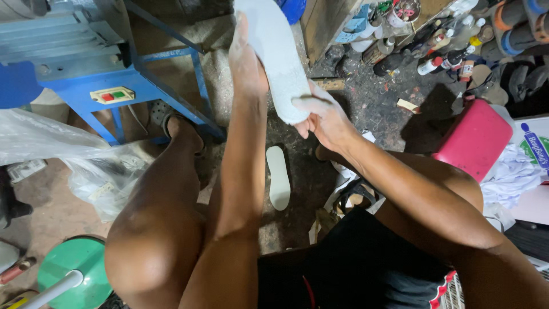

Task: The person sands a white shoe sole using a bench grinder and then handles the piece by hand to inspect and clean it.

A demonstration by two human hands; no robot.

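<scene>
A white shoe insole [277,57] is held up in front of me, long and narrow, its upper end cut off by the top edge. My left hand [246,63] lies flat along its left side, fingers stretched upward. My right hand [323,117] pinches its rounded lower end between thumb and fingers. Both hands are dusted white. A second white insole [279,177] lies flat on the dark floor between my knees.
A blue metal machine stand [123,86] with a switch box stands at the left. Clear plastic bags [68,149] lie beside it. A pink stool [474,140] sits at the right, bottles and cans [434,51] crowd the far right, and a green round lid [77,269] lies lower left.
</scene>
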